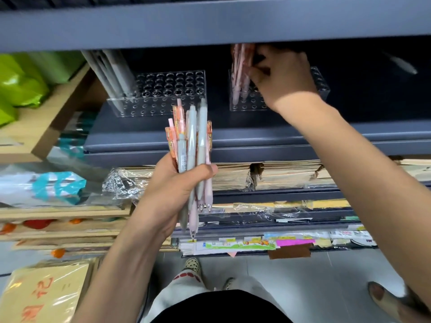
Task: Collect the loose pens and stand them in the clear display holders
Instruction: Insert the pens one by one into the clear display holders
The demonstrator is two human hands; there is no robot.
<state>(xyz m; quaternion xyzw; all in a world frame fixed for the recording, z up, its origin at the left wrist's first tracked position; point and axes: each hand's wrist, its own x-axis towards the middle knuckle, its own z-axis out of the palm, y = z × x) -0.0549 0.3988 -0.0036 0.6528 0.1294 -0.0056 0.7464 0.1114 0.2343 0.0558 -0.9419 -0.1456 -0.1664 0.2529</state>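
**Two clear holders, each part filled**

The left hand (175,183) grips a bundle of loose pens (193,145), grey and pink, some in orange-printed sleeves. Its fingers (205,171) curl tight round the barrels, tips pointing down.

Up and to the left of those fingers, a clear holder (177,89) stands on the dark shelf (256,136). Grey pens (114,75) lean in its left end and the other holes are open.

The right hand (282,75) reaches under the upper shelf, and its fingers (257,72) close on the pink pens (240,73). These stand in the left end of a second clear holder (323,86), which runs behind and below those fingers.
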